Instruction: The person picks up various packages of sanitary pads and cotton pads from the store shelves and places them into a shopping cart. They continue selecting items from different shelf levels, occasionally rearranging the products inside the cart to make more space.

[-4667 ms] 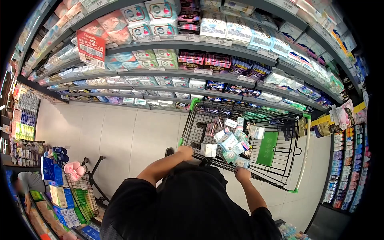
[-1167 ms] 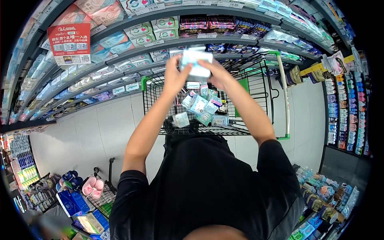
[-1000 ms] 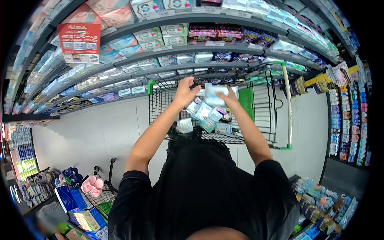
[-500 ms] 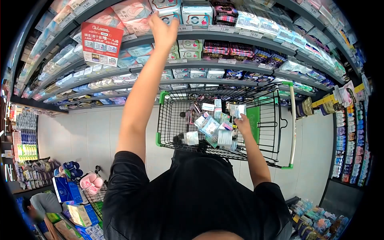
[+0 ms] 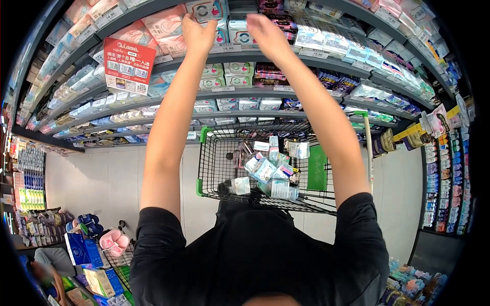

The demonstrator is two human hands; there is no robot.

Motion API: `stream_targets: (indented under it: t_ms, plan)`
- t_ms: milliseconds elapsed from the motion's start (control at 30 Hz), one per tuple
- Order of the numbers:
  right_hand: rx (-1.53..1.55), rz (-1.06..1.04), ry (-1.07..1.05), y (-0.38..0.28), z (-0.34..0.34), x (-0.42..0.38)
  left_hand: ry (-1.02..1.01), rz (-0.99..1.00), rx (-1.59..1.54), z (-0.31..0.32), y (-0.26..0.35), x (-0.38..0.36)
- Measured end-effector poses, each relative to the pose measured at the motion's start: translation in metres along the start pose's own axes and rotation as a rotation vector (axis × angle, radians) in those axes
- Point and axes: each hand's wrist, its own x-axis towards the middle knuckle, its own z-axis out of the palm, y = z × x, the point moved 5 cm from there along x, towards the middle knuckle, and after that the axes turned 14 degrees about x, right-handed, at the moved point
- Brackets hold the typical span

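Long grey metal store shelving [image 5: 286, 56] curves across the top of the view in several tiers, each packed with soft plastic-wrapped packs in pale blue, pink, white and dark purple, with small price tags along the front lips. Below it a black wire shopping cart with green plastic corners [image 5: 219, 153] stands on a smooth, pale tiled floor [image 5: 102, 178], just in front of the person's black-shirted body; a loose heap of small glossy packets, too jumbled to count, lies in its basket. A red-and-white rectangular paper sign [image 5: 128, 65] hangs from a shelf edge on the left. Both bare arms reach up to one upper shelf. The left hand [image 5: 198, 31] touches a white soft-wrapped pack with a teal and pink round emblem [image 5: 206, 10], its fingers curled over the pack's lower edge. The right hand [image 5: 266, 34] is just beside a second, similar white pack [image 5: 239, 31] on the same shelf, fingers loosely spread and grasping nothing.
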Motion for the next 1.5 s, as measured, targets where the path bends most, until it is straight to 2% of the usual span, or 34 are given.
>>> stream_targets:
  t_ms: [100, 200, 300, 400, 600, 733, 800, 833, 867, 900, 933, 1000, 1033, 1133, 1167, 1200, 1267, 1333, 1400, 1500]
  plan:
    - [0.289, 0.308, -0.025, 0.061, 0.016, 0.083, -0.064, -0.054, -0.030, 0.002, -0.009, 0.002]
    - [0.384, 0.491, 0.001, 0.067, 0.032, 0.115, -0.157, -0.106, -0.111, 0.001, -0.012, 0.002]
    - [0.417, 0.565, -0.018, 0.071, 0.045, 0.135, -0.152, -0.084, -0.137, -0.002, -0.015, 0.002]
    - [0.429, 0.602, -0.048, 0.072, 0.053, 0.143, -0.162, -0.152, -0.170, -0.001, -0.018, 0.004]
    - [0.449, 0.620, -0.103, 0.067, 0.053, 0.132, -0.199, -0.211, -0.386, -0.001, -0.016, 0.002]
    - [0.445, 0.576, -0.145, 0.048, 0.045, 0.115, -0.249, -0.216, -0.485, -0.016, -0.020, -0.012]
    - [0.411, 0.486, -0.173, 0.033, 0.040, 0.100, -0.281, -0.188, -0.467, -0.026, -0.020, -0.016]
    - [0.337, 0.395, -0.209, 0.011, 0.038, 0.087, -0.307, -0.255, -0.529, -0.026, -0.024, -0.019]
    - [0.264, 0.306, -0.244, -0.005, 0.036, 0.074, -0.206, -0.101, -0.595, -0.037, -0.002, -0.024]
    - [0.246, 0.298, -0.325, -0.036, 0.042, 0.056, -0.222, -0.215, -0.645, -0.044, 0.001, -0.032]
    - [0.067, 0.403, -0.397, -0.064, 0.035, 0.037, -0.239, -0.328, -0.694, -0.050, 0.006, -0.041]
    - [-0.169, -0.104, -0.216, -0.065, 0.035, 0.010, -0.256, -0.465, -0.753, -0.058, 0.007, -0.062]
    - [-0.260, -0.051, -0.186, -0.066, 0.033, -0.010, -0.268, -0.454, -0.760, -0.059, 0.005, -0.072]
    - [0.051, -0.020, -0.222, -0.048, 0.030, -0.060, -0.330, -0.514, -0.759, -0.060, 0.009, -0.127]
    - [0.016, -0.132, -0.136, -0.033, 0.026, -0.083, -0.351, -0.545, -0.755, -0.059, 0.009, -0.149]
    - [0.230, 0.077, -0.220, -0.021, 0.030, -0.104, -0.419, -0.620, -0.718, -0.054, -0.002, -0.177]
    - [0.452, 0.327, -0.128, 0.009, 0.031, -0.156, -0.511, -0.767, -0.644, -0.042, -0.023, -0.240]
    - [0.402, 0.625, -0.167, 0.057, 0.027, -0.219, -0.640, -0.883, -0.540, -0.033, -0.039, -0.304]
    - [0.524, 0.916, -0.194, 0.070, 0.021, -0.281, -0.852, -0.979, -0.504, -0.024, -0.056, -0.371]
    - [0.465, 1.214, -0.212, 0.100, 0.003, -0.374, -1.060, -1.085, -0.398, -0.022, -0.069, -0.450]
